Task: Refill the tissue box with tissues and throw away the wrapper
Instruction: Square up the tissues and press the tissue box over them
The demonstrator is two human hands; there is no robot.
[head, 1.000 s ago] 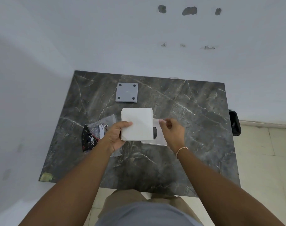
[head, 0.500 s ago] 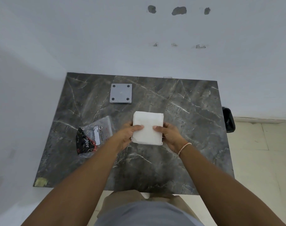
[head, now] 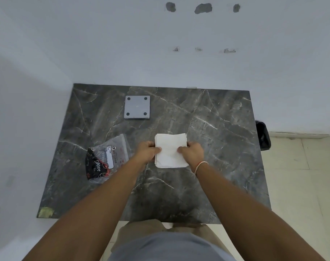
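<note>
A white stack of tissues (head: 169, 147) lies in the middle of the dark marble table (head: 217, 129). My left hand (head: 148, 150) grips its left edge and my right hand (head: 191, 151) grips its right edge, thumbs pressed on top. The white tissue box seen earlier is hidden under the stack. The emptied plastic wrapper (head: 105, 157), clear with a black and red printed end, lies flat on the table to the left of my left hand. A grey square plate with four holes (head: 137, 107), which may be the box's base, rests farther back.
A black waste bin (head: 263, 135) stands on the tiled floor past the table's right edge. White walls close off the back and left. A patch of tape (head: 45, 211) marks the near left corner.
The tissue stack came down from my left hand onto the white box, covering it. My right hand moved from the box to the stack's right edge, so both hands hold it.
</note>
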